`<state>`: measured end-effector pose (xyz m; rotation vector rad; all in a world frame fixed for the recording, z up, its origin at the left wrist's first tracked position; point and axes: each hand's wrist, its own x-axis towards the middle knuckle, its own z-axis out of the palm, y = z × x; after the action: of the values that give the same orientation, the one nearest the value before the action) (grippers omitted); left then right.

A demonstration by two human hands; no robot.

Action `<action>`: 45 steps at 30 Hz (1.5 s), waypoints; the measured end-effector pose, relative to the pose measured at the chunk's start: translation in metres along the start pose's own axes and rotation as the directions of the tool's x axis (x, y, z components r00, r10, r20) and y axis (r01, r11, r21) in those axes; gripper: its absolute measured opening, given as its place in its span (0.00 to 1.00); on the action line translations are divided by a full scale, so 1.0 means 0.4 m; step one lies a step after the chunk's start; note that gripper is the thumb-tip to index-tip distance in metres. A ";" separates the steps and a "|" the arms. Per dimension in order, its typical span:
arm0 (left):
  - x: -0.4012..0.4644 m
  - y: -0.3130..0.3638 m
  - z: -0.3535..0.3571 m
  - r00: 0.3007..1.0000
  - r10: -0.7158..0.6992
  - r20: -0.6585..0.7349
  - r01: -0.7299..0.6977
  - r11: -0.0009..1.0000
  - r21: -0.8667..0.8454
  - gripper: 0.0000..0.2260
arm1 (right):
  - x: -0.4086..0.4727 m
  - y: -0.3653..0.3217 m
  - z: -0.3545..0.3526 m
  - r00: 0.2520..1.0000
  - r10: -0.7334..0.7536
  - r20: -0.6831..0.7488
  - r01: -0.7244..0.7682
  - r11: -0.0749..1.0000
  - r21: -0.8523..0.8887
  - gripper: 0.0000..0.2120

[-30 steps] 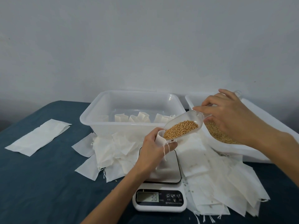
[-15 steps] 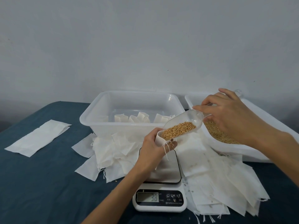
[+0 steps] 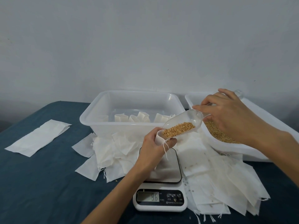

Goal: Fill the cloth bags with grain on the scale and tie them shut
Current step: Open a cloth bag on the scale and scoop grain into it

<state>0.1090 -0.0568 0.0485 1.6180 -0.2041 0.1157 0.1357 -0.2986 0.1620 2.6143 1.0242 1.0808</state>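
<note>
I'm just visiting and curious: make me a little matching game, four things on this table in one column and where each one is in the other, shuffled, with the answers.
Things:
1. scoop
2. scale
3. flat sheet
4. filled bags

Places:
A. inside the clear tub
B. alone on the blue cloth, far left
C. held by the right hand, tipped into the bag that the left hand holds
D. nearest the camera, display lit

Pairs: 1-C, 2-D, 3-B, 4-A
</note>
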 end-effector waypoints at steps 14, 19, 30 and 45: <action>-0.008 0.023 0.001 0.998 -0.055 0.009 0.055 0.994 -0.092 0.12 | 0.022 -0.010 -0.036 0.999 0.001 0.034 -0.001 1.000 -0.005 0.24; -0.012 0.025 -0.001 0.998 -0.053 0.037 0.057 0.992 -0.109 0.12 | 0.035 -0.014 -0.045 0.999 0.002 0.042 -0.002 1.000 0.004 0.23; -0.012 0.029 -0.003 0.997 -0.076 0.034 0.080 0.987 -0.141 0.16 | 0.037 -0.015 -0.050 0.999 -0.019 0.048 0.019 1.000 -0.004 0.24; -0.008 0.021 -0.004 0.997 -0.081 0.009 0.081 0.985 -0.149 0.16 | 0.043 -0.026 -0.053 0.998 -0.048 0.036 0.049 0.998 -0.036 0.23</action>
<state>0.1042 -0.0554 0.0562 1.4752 -0.1457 0.0342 0.1247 -0.2826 0.1838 2.5562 1.0441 1.0294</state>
